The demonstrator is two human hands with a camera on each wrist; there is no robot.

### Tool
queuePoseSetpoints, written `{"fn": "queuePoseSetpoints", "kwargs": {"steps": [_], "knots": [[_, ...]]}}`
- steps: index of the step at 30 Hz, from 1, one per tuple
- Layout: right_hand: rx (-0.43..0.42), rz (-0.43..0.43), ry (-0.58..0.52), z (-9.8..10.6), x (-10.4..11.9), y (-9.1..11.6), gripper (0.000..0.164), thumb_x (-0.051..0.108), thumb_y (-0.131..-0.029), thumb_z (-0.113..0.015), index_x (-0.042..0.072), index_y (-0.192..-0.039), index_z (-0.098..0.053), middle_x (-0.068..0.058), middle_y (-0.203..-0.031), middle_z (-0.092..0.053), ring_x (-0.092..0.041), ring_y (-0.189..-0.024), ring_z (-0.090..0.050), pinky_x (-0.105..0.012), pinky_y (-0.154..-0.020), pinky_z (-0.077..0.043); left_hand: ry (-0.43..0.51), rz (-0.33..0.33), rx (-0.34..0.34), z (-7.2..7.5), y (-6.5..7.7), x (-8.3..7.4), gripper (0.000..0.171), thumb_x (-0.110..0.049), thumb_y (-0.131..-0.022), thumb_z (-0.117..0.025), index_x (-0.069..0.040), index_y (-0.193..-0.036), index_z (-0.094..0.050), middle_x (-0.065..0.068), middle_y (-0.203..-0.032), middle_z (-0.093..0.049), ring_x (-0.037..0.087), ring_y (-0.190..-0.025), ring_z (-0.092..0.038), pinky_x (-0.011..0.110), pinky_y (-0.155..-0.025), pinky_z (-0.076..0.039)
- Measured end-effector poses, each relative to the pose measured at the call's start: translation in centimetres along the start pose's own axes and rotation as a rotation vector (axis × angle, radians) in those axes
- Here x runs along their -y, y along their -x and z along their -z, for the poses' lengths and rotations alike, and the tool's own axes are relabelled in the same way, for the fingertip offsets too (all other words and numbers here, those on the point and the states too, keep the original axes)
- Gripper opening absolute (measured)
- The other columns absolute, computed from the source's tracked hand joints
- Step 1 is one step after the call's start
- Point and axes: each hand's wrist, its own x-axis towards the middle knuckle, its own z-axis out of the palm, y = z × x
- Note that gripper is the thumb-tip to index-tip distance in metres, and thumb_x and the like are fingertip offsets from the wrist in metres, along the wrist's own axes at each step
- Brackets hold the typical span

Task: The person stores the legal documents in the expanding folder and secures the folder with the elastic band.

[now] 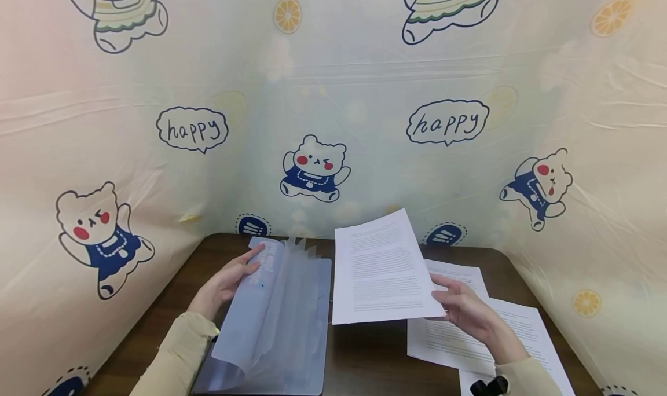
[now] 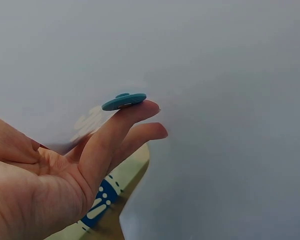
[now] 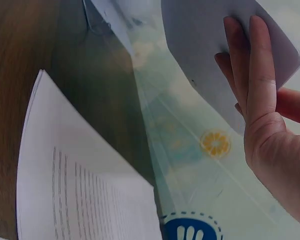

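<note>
A translucent blue document folder (image 1: 312, 321) with several clear pockets (image 1: 286, 326) lies spread on the left of the table. My left hand (image 1: 229, 280) holds its raised front cover (image 1: 250, 303) near the upper edge. In the left wrist view, a teal round button (image 2: 124, 101) sits by that hand's fingertips, against the cover. My right hand (image 1: 466, 309) grips a printed paper (image 1: 377, 274) by its lower right corner, raised right of the folder. The right wrist view shows fingers spread along the back of this paper (image 3: 205, 55), with the thumb mostly hidden.
More printed sheets (image 1: 526, 332) lie overlapping on the right of the dark wooden table (image 1: 365, 355), beneath my right hand and forearm. Behind the table hangs a patterned curtain (image 1: 365, 170) with bears and orange slices, which also runs along both sides.
</note>
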Motion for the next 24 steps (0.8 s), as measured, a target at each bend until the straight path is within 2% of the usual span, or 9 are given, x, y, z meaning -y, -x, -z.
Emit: {"fn": "queuePoseSetpoints", "kwargs": {"steps": [4, 8, 15, 19, 22, 24], "knots": [[0.084, 0.038, -0.038, -1.1, 0.3, 0.1, 0.057, 0.001, -0.115, -0.043, -0.002, -0.170, -0.029, 0.001, -0.139, -0.078, -0.016, -0.120, -0.078, -0.036, -0.100, -0.065, 0.012, -0.006, 0.005, 0.0, 0.0, 0.0, 0.067, -0.019, -0.121, -0.035, -0.029, -0.178, -0.002, 0.023, -0.182, 0.005, 0.011, -0.114, -0.059, 0.025, -0.090, -0.058], [0.142, 0.038, -0.069, -2.3, 0.4, 0.0, 0.050, -0.001, -0.115, -0.040, 0.003, -0.165, -0.040, -0.001, -0.139, -0.078, -0.015, -0.119, -0.079, -0.034, -0.100, -0.065, 0.018, -0.008, 0.008, 0.1, 0.0, -0.1, 0.067, -0.019, -0.121, -0.035, -0.029, -0.178, -0.002, 0.023, -0.182, 0.006, 0.010, -0.114, -0.059, 0.025, -0.090, -0.058], [0.209, 0.007, -0.101, -4.1, 0.8, -0.4, 0.054, -0.001, -0.115, -0.039, -0.003, -0.169, -0.031, -0.004, -0.143, -0.076, -0.018, -0.121, -0.079, -0.037, -0.102, -0.065, 0.012, -0.007, 0.000, 0.0, -0.1, 0.0, 0.067, -0.018, -0.121, -0.035, -0.028, -0.178, -0.003, 0.024, -0.183, 0.008, 0.011, -0.118, -0.057, 0.025, -0.091, -0.058], [0.221, -0.008, -0.087, -4.9, 0.9, -0.5, 0.057, -0.001, -0.115, -0.040, -0.009, -0.169, -0.024, -0.004, -0.142, -0.077, -0.018, -0.120, -0.079, -0.038, -0.102, -0.065, 0.004, -0.013, -0.005, -0.1, -0.2, 0.1, 0.067, -0.016, -0.121, -0.035, -0.026, -0.178, -0.003, 0.024, -0.184, 0.009, 0.018, -0.131, -0.050, 0.025, -0.094, -0.057], [0.226, -0.025, -0.066, -5.4, 1.0, -0.7, 0.057, -0.001, -0.114, -0.040, -0.013, -0.167, -0.024, -0.004, -0.140, -0.077, -0.017, -0.120, -0.079, -0.038, -0.101, -0.065, 0.003, -0.016, -0.010, -0.2, -0.3, 0.2, 0.067, -0.015, -0.120, -0.035, -0.026, -0.178, -0.003, 0.024, -0.184, 0.010, 0.022, -0.139, -0.044, 0.026, -0.096, -0.057], [0.230, -0.038, -0.056, -5.6, 1.0, -0.8, 0.056, -0.001, -0.114, -0.041, -0.013, -0.167, -0.026, -0.004, -0.140, -0.078, -0.017, -0.119, -0.079, -0.040, -0.101, -0.066, 0.003, -0.017, -0.015, -0.2, -0.3, 0.2, 0.067, -0.015, -0.120, -0.035, -0.026, -0.178, -0.003, 0.024, -0.184, 0.011, 0.021, -0.137, -0.046, 0.025, -0.095, -0.058]]}}
